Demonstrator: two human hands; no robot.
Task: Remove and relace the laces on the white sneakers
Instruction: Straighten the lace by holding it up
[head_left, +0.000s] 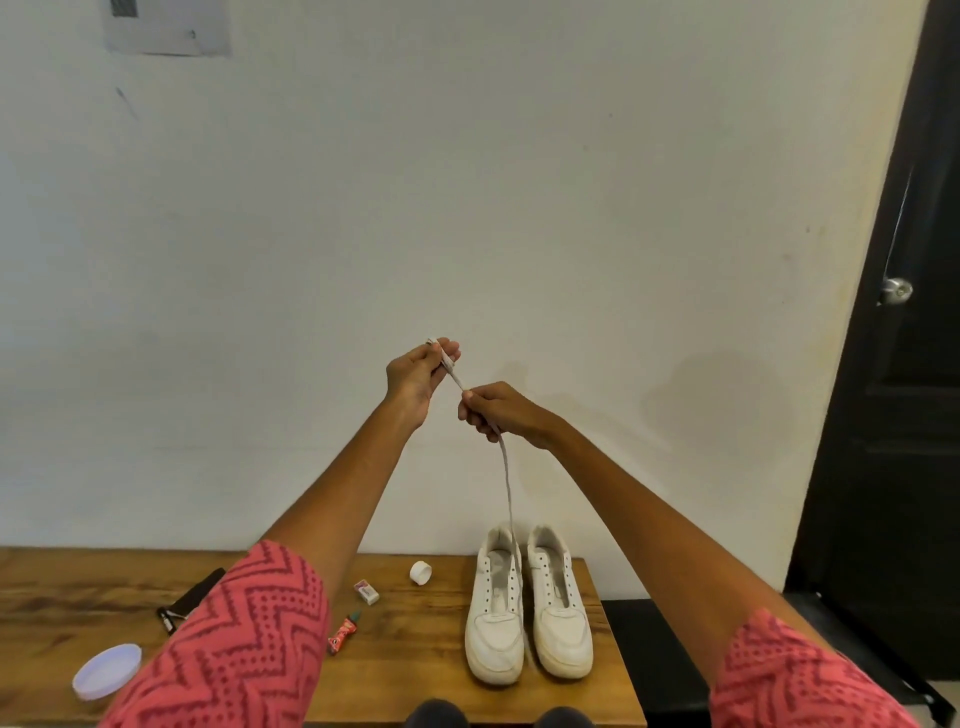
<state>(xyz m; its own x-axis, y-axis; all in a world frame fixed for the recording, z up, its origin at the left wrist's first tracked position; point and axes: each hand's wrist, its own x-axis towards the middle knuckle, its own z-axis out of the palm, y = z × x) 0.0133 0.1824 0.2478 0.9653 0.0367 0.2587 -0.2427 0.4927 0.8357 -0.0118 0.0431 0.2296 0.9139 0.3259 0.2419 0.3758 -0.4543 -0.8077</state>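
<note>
Two white sneakers stand side by side on the wooden table (415, 670), the left sneaker (493, 618) and the right sneaker (560, 613), both with empty eyelets. A white lace (508, 483) hangs from my raised hands down over the left sneaker. My left hand (418, 371) pinches the lace near its upper end, high in front of the wall. My right hand (496, 410) grips the lace a little lower and to the right. The lace's lower end trails down between the two shoes.
On the table lie a white bottle cap (421, 572), a small white box (366, 592), a red tube (344, 631), a round white lid (107, 670) and a black tool (189, 600). A black door (914, 364) stands at the right beside a dark bench (639, 639).
</note>
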